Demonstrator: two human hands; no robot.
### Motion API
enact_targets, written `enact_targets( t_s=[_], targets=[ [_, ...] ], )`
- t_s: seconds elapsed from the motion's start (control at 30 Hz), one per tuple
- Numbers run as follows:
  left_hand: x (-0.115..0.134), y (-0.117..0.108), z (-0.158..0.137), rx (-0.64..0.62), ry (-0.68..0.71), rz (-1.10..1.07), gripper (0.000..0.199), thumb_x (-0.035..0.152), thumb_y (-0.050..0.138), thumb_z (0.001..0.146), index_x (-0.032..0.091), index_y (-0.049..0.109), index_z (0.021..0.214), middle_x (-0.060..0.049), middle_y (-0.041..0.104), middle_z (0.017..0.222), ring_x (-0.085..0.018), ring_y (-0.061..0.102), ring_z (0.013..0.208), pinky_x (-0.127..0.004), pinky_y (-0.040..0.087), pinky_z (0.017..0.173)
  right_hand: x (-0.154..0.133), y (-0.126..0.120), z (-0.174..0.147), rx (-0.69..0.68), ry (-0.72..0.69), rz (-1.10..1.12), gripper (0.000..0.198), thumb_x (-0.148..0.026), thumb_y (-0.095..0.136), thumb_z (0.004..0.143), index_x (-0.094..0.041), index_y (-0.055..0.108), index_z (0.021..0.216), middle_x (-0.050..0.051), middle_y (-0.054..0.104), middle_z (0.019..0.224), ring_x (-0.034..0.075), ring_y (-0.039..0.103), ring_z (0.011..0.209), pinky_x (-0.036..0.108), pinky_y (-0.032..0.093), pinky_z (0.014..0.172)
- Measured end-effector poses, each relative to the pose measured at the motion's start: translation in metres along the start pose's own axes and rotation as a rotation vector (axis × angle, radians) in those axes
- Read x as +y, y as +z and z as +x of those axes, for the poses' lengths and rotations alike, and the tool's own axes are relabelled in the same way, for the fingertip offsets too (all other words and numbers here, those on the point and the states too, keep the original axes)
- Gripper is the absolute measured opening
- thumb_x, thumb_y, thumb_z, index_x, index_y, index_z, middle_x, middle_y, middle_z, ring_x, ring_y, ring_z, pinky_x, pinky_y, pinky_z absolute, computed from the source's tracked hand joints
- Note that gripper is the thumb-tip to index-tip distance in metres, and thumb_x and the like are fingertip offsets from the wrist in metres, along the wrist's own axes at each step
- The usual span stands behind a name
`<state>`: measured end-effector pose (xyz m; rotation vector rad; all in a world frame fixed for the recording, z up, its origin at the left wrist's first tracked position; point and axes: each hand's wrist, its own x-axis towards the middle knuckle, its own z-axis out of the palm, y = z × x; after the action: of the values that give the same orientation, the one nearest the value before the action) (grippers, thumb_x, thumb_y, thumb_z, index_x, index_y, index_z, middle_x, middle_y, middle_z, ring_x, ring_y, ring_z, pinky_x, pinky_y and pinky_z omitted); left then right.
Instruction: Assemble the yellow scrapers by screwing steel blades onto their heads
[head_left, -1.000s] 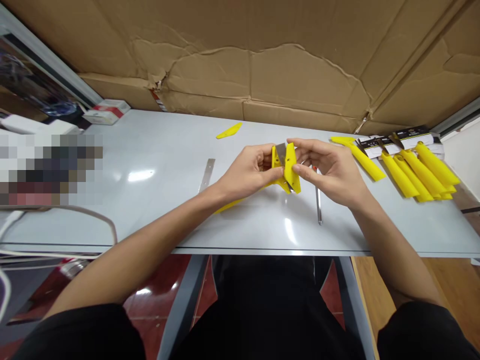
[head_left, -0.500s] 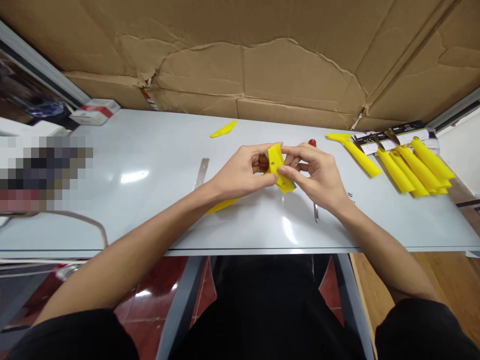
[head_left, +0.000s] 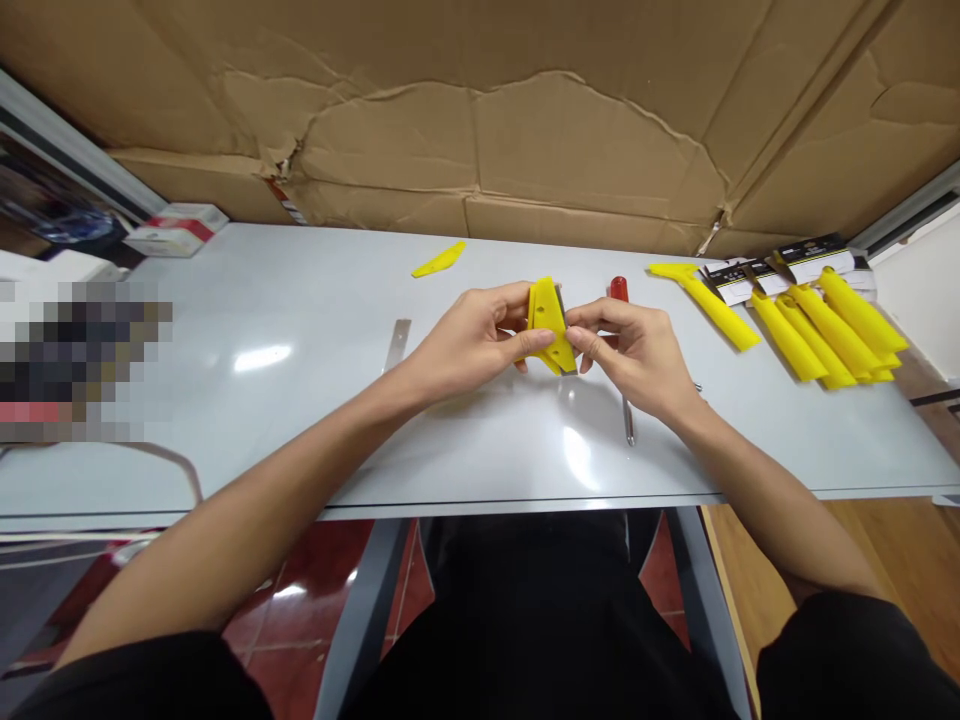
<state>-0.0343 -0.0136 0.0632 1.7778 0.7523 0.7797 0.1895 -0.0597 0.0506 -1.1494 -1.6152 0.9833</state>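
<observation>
My left hand (head_left: 476, 340): pinching the yellow head (head_left: 549, 325), thumb laid across its face, fingers curled behind.
My right hand (head_left: 634, 350): thumb and forefinger pinching the metal strip (head_left: 563, 305) at the head's right edge.
My forearms: angled inward over the front edge of the table (head_left: 300, 430), elbows wide.
Yellow head: raised between my hands, slightly tilted.
Red-handled tool (head_left: 619, 290): lying partly hidden behind my right hand.

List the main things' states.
Yellow holed plastic head: raised, left grip holding
Dark metal blade: against head, right grip at edge
Red-handled metal tool: lying, partly hidden
Flat yellow plastic piece: lying loose
Silver metal strip: lying, partly hidden
Yellow plastic handles: piled
Brown cardboard sheet: creased
</observation>
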Motion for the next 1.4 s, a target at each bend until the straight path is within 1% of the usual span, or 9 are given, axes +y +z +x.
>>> enact_targets(
  t_s=[0.07, 0.2, 0.3, 0.37, 0.5, 0.73, 0.97, 1.17, 1.4],
  targets=[
    [0.002, -0.001, 0.000, -0.030, 0.001, 0.002, 0.048, 0.064, 0.086, 0.089, 0.021, 0.079, 0.107, -0.008, 0.080, 0.108, -0.023, 0.077, 0.097, -0.027, 0.062, 0.070, -0.001, -0.001, 0.000, 0.005, 0.002, -0.005, 0.061, -0.063, 0.083, 0.087, -0.009, 0.082, 0.114, 0.008, 0.075, 0.097, 0.004, 0.065, 0.078, 0.012, 0.060, 0.066],
    [0.003, -0.004, 0.001, -0.078, 0.049, -0.009, 0.045, 0.058, 0.089, 0.088, 0.020, 0.080, 0.110, -0.008, 0.081, 0.113, -0.022, 0.076, 0.100, -0.028, 0.062, 0.075, -0.002, 0.002, -0.001, 0.042, -0.019, 0.030, 0.053, -0.055, 0.084, 0.087, -0.007, 0.082, 0.109, 0.007, 0.074, 0.094, 0.004, 0.065, 0.073, 0.013, 0.060, 0.061],
    [0.001, -0.004, 0.002, -0.086, 0.074, -0.015, 0.044, 0.057, 0.090, 0.088, 0.019, 0.081, 0.110, -0.008, 0.081, 0.109, -0.021, 0.076, 0.096, -0.028, 0.064, 0.076, -0.004, 0.004, -0.003, 0.104, -0.055, -0.013, 0.040, -0.045, 0.081, 0.089, -0.007, 0.082, 0.102, 0.006, 0.073, 0.091, 0.003, 0.065, 0.071, 0.012, 0.059, 0.059],
    [-0.002, -0.003, 0.002, -0.068, 0.089, -0.027, 0.044, 0.056, 0.091, 0.088, 0.019, 0.081, 0.110, -0.007, 0.082, 0.104, -0.020, 0.077, 0.094, -0.028, 0.065, 0.074, -0.004, 0.004, -0.004, 0.099, -0.054, -0.017, 0.037, -0.043, 0.081, 0.089, -0.008, 0.081, 0.100, 0.005, 0.072, 0.088, 0.003, 0.065, 0.069, 0.012, 0.059, 0.057],
    [-0.005, -0.005, 0.002, -0.053, 0.102, -0.028, 0.042, 0.052, 0.093, 0.088, 0.019, 0.082, 0.113, -0.006, 0.083, 0.100, -0.021, 0.081, 0.092, -0.027, 0.066, 0.073, -0.003, 0.002, -0.005, 0.089, -0.039, -0.036, 0.036, -0.042, 0.080, 0.089, -0.008, 0.080, 0.100, 0.003, 0.069, 0.081, 0.002, 0.061, 0.060, 0.012, 0.056, 0.051],
    [-0.001, -0.006, 0.002, -0.064, 0.070, -0.007, 0.047, 0.053, 0.093, 0.087, 0.021, 0.083, 0.120, -0.008, 0.084, 0.110, -0.021, 0.081, 0.092, -0.026, 0.066, 0.068, 0.002, 0.004, -0.006, 0.107, -0.041, -0.026, 0.039, -0.045, 0.081, 0.089, -0.008, 0.081, 0.101, 0.002, 0.070, 0.082, 0.001, 0.060, 0.059, 0.010, 0.056, 0.054],
    [-0.008, -0.004, 0.004, -0.141, 0.104, -0.054, 0.038, 0.049, 0.093, 0.089, 0.021, 0.084, 0.112, -0.007, 0.083, 0.107, -0.018, 0.078, 0.092, -0.024, 0.064, 0.073, 0.004, 0.004, -0.004, 0.053, -0.034, 0.015, 0.044, -0.049, 0.080, 0.088, -0.008, 0.078, 0.105, 0.004, 0.073, 0.090, 0.005, 0.070, 0.073, 0.012, 0.061, 0.059],
    [-0.013, -0.005, 0.004, -0.151, 0.168, -0.017, 0.036, 0.045, 0.092, 0.091, 0.026, 0.085, 0.120, -0.004, 0.083, 0.114, -0.018, 0.078, 0.098, -0.029, 0.067, 0.090, 0.001, 0.006, -0.005, 0.087, -0.094, -0.110, 0.041, -0.047, 0.076, 0.092, -0.007, 0.074, 0.102, 0.003, 0.070, 0.086, 0.001, 0.064, 0.068, 0.008, 0.053, 0.057],
    [-0.011, -0.008, 0.003, -0.125, 0.123, -0.032, 0.041, 0.046, 0.094, 0.088, 0.029, 0.086, 0.125, -0.006, 0.083, 0.126, -0.022, 0.081, 0.102, -0.034, 0.070, 0.092, -0.004, 0.003, -0.006, 0.072, -0.064, -0.075, 0.040, -0.045, 0.074, 0.090, -0.008, 0.073, 0.105, 0.003, 0.071, 0.091, 0.000, 0.062, 0.071, 0.008, 0.050, 0.056]
  ],
)
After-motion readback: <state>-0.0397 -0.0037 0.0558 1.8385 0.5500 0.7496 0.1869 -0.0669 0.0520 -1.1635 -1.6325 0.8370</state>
